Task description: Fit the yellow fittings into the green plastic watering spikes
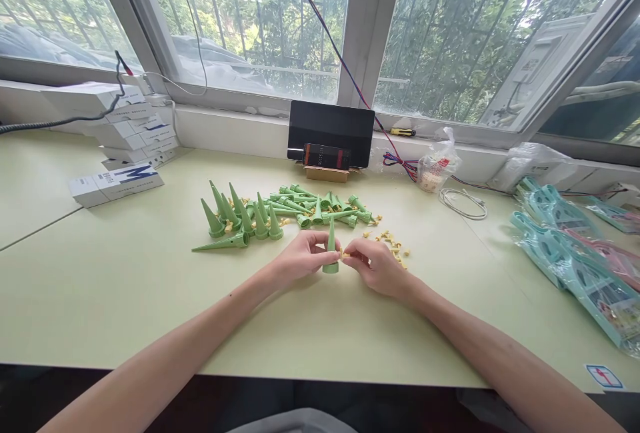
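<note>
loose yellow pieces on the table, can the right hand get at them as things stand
Probably yes: the loose yellow pieces lie close beside the right hand with nothing visible between, though it seems to pinch another yellow piece.

The tabletop (325, 340) between the forearms (215, 326) is free to cross; green cones (261, 226) and yellow pegs (395, 244) obstruct farther back.

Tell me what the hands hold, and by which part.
The left hand holds a green cone just above its wide base. The right hand pinches a small yellow piece; its gripped part cannot be told.
</note>
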{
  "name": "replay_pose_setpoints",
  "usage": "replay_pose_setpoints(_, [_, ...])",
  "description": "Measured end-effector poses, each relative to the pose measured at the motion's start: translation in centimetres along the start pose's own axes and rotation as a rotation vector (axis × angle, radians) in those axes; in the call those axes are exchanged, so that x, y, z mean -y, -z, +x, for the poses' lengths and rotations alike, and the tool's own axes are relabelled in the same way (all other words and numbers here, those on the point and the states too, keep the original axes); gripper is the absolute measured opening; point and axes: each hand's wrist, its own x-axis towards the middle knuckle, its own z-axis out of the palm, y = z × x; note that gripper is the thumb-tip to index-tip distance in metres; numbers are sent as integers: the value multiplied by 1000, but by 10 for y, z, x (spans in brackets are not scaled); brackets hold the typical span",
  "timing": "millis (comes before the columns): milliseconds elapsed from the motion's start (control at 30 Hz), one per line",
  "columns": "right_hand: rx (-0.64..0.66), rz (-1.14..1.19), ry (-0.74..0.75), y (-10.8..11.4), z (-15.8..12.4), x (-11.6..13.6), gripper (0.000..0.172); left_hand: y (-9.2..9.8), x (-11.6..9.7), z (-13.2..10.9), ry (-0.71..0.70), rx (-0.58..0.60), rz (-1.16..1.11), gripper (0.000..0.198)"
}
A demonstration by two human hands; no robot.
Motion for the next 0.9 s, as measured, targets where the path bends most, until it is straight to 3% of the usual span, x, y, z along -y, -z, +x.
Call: replay_pose_setpoints(900, [27,-11,-3,0,-1,1,17,-1,-2,-2,-23,7,26,16])
